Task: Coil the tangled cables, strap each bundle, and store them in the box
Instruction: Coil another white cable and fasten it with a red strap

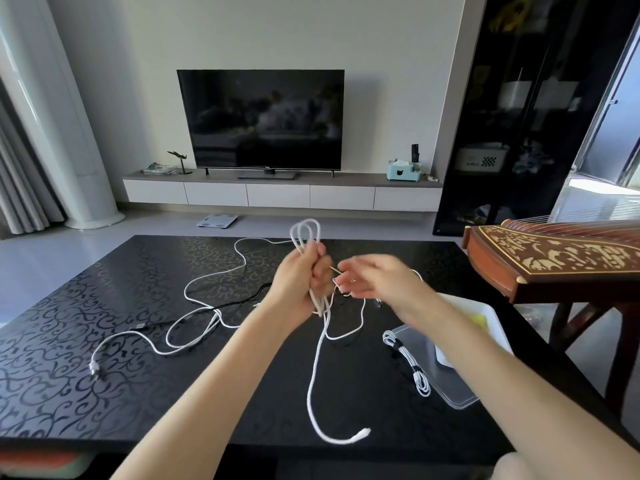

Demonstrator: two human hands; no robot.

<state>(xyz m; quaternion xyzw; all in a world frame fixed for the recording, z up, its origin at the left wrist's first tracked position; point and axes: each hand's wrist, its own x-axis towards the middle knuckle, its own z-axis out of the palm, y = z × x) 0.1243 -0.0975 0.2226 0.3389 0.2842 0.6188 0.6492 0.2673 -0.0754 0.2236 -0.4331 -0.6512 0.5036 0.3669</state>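
My left hand (304,275) grips a folded white cable (304,233) held upright above the black table (86,334); its loops stick out over my fist and its free end (360,434) hangs down to the table's near edge. Just to the right, my right hand (377,278) has its fingers spread at a thin strand beside the bundle; whether it pinches the strand is blurred. A strapped white cable coil (408,358) lies on a clear plastic lid (450,382). The white box (491,320) sits behind my right forearm.
Another loose white cable (207,292) and a black cable (162,323) sprawl tangled across the table's left half. A wooden zither (554,258) on a stand is at the right. A TV (263,119) and low cabinet stand far behind.
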